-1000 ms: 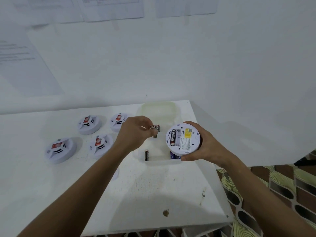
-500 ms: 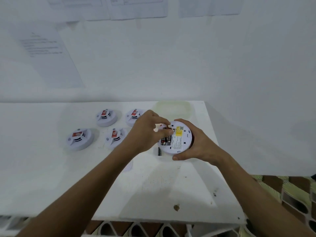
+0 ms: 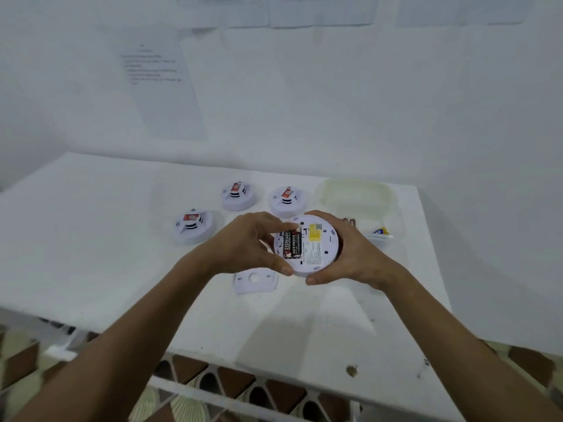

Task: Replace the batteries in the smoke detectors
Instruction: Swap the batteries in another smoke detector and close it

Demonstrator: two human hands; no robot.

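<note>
A: Where is the smoke detector being worked on?

B: Held above the white table, back side up, between both hands. The right hand curls round its right rim, thumb under the near edge. The left hand grips the left rim, thumb at the near edge and fingertips over the top of the open battery bay.

A: And the batteries?

B: Two black cells lie side by side in the bay, on the detector's left half. A yellow label sits just to their right.

A: What lies close by?

B: A flat white cover plate rests on the table just below the left hand. Three more detectors stand behind: one to the left, one further back, one just behind the held unit. A clear plastic container sits at the far right corner, with loose batteries and a blue and yellow packet near it, behind the right hand.

A: Any free room?

B: The left side of the table is bare surface out to its edge, and so is the near strip between the arms. The right hand sits near the table's right edge. A brown spot marks the near edge.
</note>
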